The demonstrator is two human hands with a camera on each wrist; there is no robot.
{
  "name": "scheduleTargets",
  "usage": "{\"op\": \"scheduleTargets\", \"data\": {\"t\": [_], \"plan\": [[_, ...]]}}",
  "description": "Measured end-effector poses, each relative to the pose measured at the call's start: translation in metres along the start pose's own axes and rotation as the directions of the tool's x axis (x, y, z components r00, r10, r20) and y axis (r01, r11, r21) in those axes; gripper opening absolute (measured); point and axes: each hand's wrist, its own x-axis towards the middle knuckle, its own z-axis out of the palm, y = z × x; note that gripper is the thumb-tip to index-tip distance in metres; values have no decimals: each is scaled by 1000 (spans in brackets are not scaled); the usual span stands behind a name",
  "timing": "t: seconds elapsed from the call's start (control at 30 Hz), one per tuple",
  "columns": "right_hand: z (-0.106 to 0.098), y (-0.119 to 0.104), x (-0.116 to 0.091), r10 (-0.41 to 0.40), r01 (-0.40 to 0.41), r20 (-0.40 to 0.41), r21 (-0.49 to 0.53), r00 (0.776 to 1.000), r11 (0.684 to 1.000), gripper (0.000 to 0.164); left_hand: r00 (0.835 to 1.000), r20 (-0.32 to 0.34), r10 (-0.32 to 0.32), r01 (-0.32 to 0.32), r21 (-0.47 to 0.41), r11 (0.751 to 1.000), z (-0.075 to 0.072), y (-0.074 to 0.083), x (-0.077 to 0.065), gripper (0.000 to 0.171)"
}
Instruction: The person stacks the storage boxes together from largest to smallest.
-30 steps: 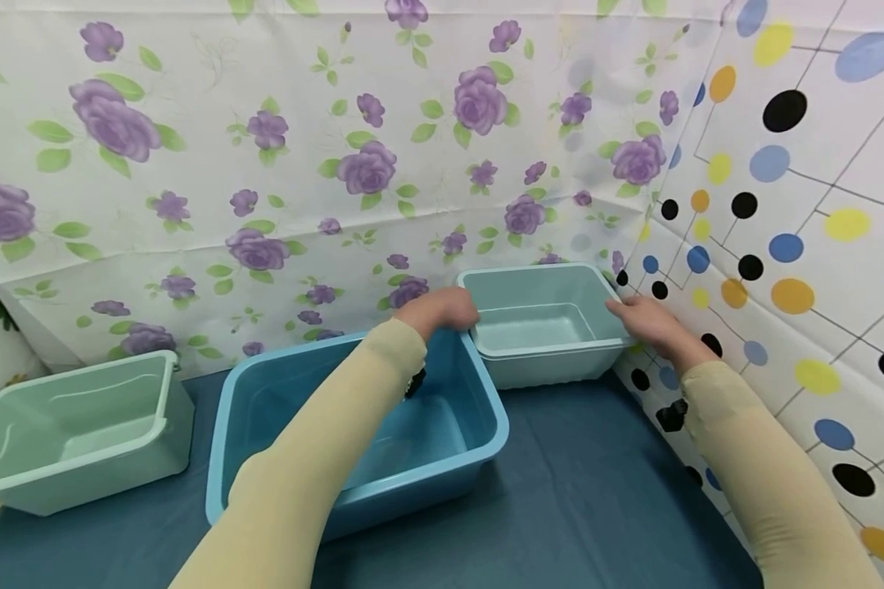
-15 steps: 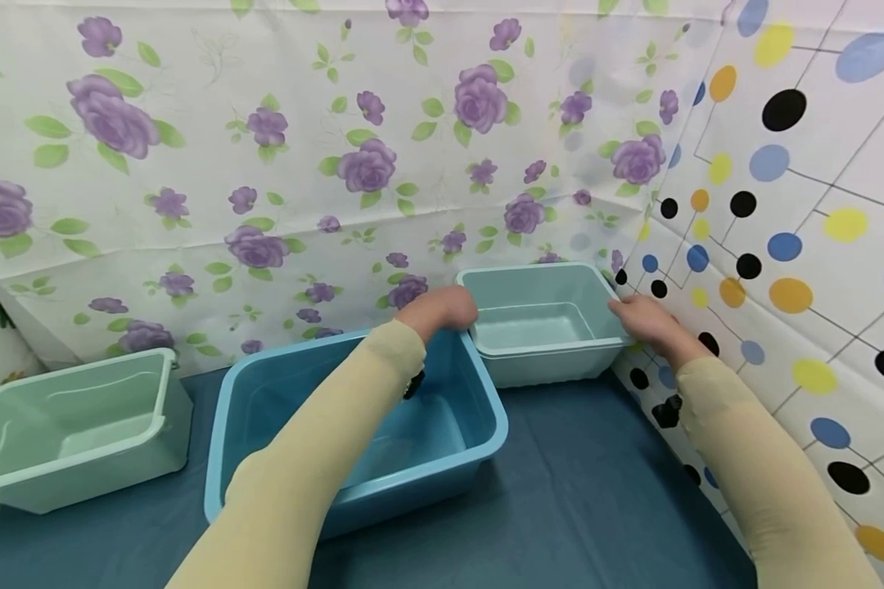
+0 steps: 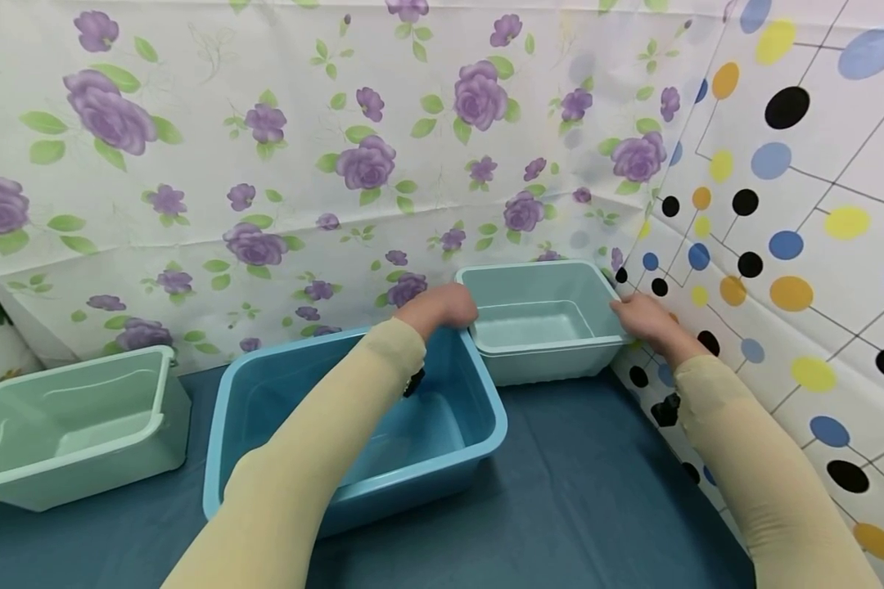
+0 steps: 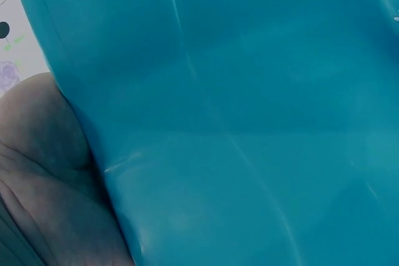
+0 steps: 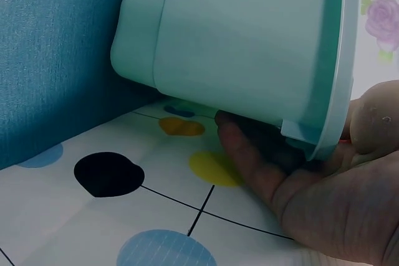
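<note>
A pale green plastic tub sits in the back right corner, with a doubled rim line along its front. My left hand reaches across the blue tub and grips the pale tub's left rim; its fingertips are hidden. In the left wrist view that hand's palm lies against the blue tub's edge. My right hand holds the pale tub's right end. The right wrist view shows its thumb near the rim's top and a finger beneath the rim.
Another green tub stands at the far left. A dark blue cloth covers the table. Flowered sheeting hangs behind, and dotted sheeting rises close beside my right hand.
</note>
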Motion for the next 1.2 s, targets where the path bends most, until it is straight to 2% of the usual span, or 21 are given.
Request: {"op": "scheduleTargets", "data": {"t": [0.37,0.57,0.77,1.03,1.07,1.2], "plan": [[2,2,0,-23,23,3,-9,1000,1000,58,1000,3,24,-24,10,1000,-2,0,-6,34],[2,3,-2,-8,8,13,-7,1000,1000,60,1000,3,29,-29,16,999,2,-3,-1,38],[3,4,-1,-18,18,10,-12,1000,1000,61,999,-36,33,-31,34,999,6,-5,2,39],[4,6,0,-33,33,9,-15,999,999,62,999,-38,18,-17,11,1000,5,-5,-2,38],[4,6,0,-36,37,8,-19,999,999,63,999,-38,20,-19,6,1000,8,-11,7,39],[4,6,0,-34,34,5,-13,999,999,61,999,-39,13,-13,-10,1000,8,-11,6,37]]}}
